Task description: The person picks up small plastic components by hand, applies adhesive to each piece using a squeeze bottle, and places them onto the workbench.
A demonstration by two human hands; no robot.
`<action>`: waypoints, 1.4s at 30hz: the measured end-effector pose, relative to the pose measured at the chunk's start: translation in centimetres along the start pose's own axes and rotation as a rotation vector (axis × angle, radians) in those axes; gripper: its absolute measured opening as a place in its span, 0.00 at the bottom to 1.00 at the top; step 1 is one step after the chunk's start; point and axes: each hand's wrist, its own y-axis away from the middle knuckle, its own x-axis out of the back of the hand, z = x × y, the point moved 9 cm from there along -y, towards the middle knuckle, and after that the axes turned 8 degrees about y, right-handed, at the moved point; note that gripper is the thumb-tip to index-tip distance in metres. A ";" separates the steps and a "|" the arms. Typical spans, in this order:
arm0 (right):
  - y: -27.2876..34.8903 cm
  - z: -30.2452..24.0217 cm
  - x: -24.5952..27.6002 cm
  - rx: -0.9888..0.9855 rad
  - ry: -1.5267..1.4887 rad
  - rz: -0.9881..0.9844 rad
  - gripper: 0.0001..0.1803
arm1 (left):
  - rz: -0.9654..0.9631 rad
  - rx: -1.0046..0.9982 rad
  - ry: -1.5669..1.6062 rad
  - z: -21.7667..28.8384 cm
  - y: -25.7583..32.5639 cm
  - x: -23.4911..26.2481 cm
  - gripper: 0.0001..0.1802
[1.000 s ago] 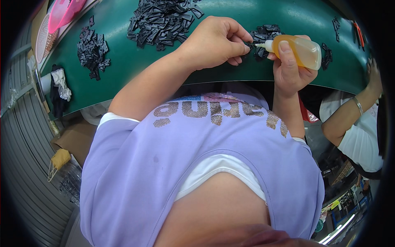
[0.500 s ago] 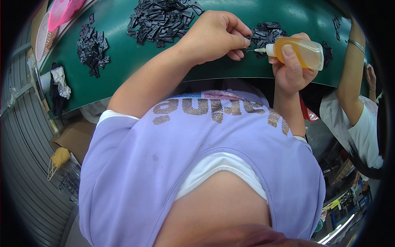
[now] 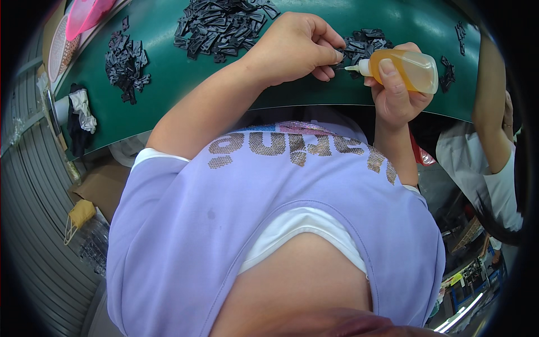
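A glossy green tabletop (image 3: 168,84) curves across the upper frame, a ribbed grey wall (image 3: 33,224) stands at far left, and heaps of slim, angular black pieces (image 3: 222,31) lie on the table. Right of the upper centre, the right hand (image 3: 396,92) is wrapped around a translucent bottle (image 3: 412,70) holding amber liquid, its tapered nozzle (image 3: 352,68) pointing left toward the left hand (image 3: 303,50), whose thumb and fingers pinch a mostly hidden small dark part (image 3: 339,65).
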 end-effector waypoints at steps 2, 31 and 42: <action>0.0 0.0 0.0 0.004 0.000 -0.005 0.06 | 0.001 0.001 -0.002 0.0 -0.1 0.0 0.12; -1.0 2.2 7.7 -0.119 -0.244 0.450 0.06 | 0.360 -0.485 -1.207 10.4 -1.6 7.7 0.15; -0.5 1.7 6.0 -0.088 -0.269 0.459 0.06 | 0.041 -0.336 -1.098 9.0 -4.4 9.0 0.11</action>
